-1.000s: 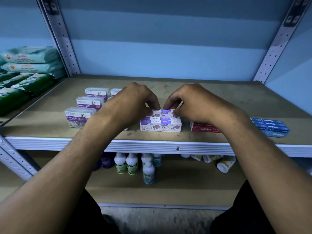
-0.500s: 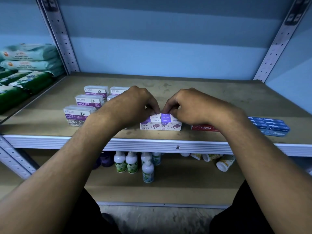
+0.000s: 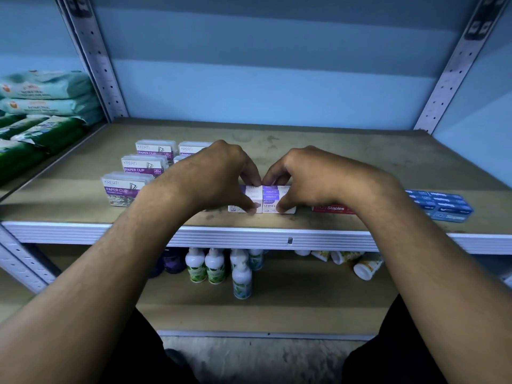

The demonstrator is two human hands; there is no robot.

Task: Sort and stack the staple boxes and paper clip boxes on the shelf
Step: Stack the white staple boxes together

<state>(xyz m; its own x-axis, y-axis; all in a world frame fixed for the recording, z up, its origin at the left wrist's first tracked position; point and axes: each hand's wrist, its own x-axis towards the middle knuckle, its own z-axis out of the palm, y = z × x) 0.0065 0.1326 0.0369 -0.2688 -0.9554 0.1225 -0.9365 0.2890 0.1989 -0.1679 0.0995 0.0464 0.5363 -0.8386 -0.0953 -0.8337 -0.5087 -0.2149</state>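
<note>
Green and pale packets (image 3: pixel 41 117) lie far left of the white-and-purple staple boxes (image 3: pixel 270 199), on the neighbouring shelf. Closer, clear paper clip boxes (image 3: pixel 126 188) stand in rows left of them. The staple boxes sit stacked near the front edge of the shelf (image 3: pixel 332 151). The left hand (image 3: pixel 213 178) curls over their left half, thumb on the front face; the right hand (image 3: pixel 313 178) grips the right half likewise. Just right lies a red staples box (image 3: pixel 332 208), then blue staple boxes (image 3: pixel 440 205). Bottles (image 3: pixel 216 266) stand below.
</note>
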